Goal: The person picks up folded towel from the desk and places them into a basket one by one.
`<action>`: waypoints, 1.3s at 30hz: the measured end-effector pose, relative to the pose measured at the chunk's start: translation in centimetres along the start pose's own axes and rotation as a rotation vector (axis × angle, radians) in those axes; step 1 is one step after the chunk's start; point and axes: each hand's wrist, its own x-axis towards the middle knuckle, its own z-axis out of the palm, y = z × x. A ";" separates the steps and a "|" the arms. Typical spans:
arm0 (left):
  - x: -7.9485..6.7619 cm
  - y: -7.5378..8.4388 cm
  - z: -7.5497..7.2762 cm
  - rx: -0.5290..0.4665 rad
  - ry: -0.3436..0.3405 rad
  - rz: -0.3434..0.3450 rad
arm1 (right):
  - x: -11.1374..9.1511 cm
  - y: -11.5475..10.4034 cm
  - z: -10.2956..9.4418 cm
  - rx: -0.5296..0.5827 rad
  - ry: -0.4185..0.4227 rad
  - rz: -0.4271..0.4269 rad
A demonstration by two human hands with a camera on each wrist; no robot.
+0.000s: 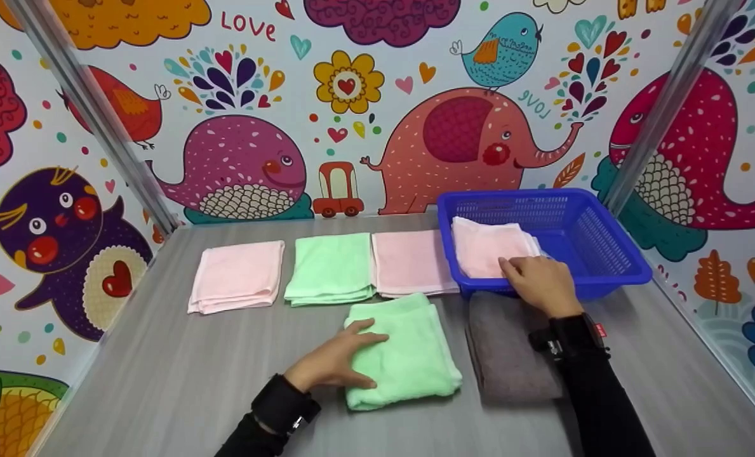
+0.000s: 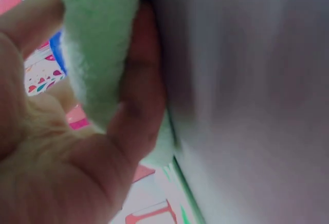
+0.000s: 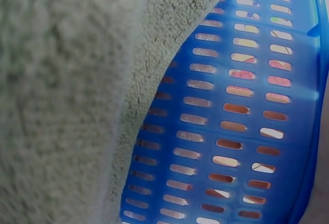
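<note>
A folded light green towel [image 1: 402,355] lies on the grey table in front. My left hand [image 1: 342,358] grips its left edge, with fingers over the top and the thumb [image 2: 144,90] between towel and table in the left wrist view. My right hand [image 1: 539,282] reaches over the near rim of the blue plastic basket [image 1: 606,254]. Its fingers are curled on the near edge of a folded pink towel [image 1: 488,247] at the basket's left end. Under my right wrist lies a folded grey towel [image 1: 507,355], which fills the left of the right wrist view.
In a back row lie a pink towel [image 1: 237,276], a green towel [image 1: 333,266] and another pink towel [image 1: 412,263], whose right side meets the basket. Printed cartoon walls [image 1: 345,38] and metal posts [image 1: 669,114] enclose the table [image 1: 161,381].
</note>
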 end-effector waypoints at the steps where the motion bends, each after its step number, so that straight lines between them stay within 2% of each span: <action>1: 0.1 0.1 0.1 -0.003 0.000 -0.001 | 0.0 0.0 0.0 -0.003 0.005 0.000; 9: 0.3 0.1 0.5 -0.043 -0.020 -0.001 | -0.2 -0.5 -0.3 -0.030 0.022 0.008; 15: 0.2 -0.2 0.6 -0.062 -0.019 0.018 | -0.8 -3.0 -1.4 -0.125 0.166 -0.024; 20: 0.1 -0.5 0.6 -0.073 -0.018 0.016 | -1.3 -6.3 -1.6 -0.129 0.297 -0.154; 22: 0.1 -0.6 0.5 -0.081 -0.018 0.011 | -1.7 -7.9 -1.6 -0.081 0.329 -0.223; 24: 0.1 -0.7 0.5 -0.092 -0.019 0.010 | -2.2 -9.7 -1.4 0.001 0.326 -0.289; 28: 0.2 -0.9 0.5 -0.096 -0.013 0.027 | -3.3 -12.9 0.0 0.106 0.222 -0.424; 30: 0.3 -1.0 0.5 -0.092 -0.005 0.036 | -3.9 -13.8 0.9 0.112 0.119 -0.474; 32: 0.3 -1.1 0.4 -0.090 0.006 0.040 | -4.4 -14.2 1.8 0.130 -0.028 -0.500; 36: 0.2 -1.2 0.4 -0.102 0.004 0.046 | -4.9 -13.7 3.1 0.201 -0.283 -0.444; 39: 0.2 -1.2 0.4 -0.113 -0.018 0.051 | -4.7 -13.2 3.8 0.240 -0.364 -0.367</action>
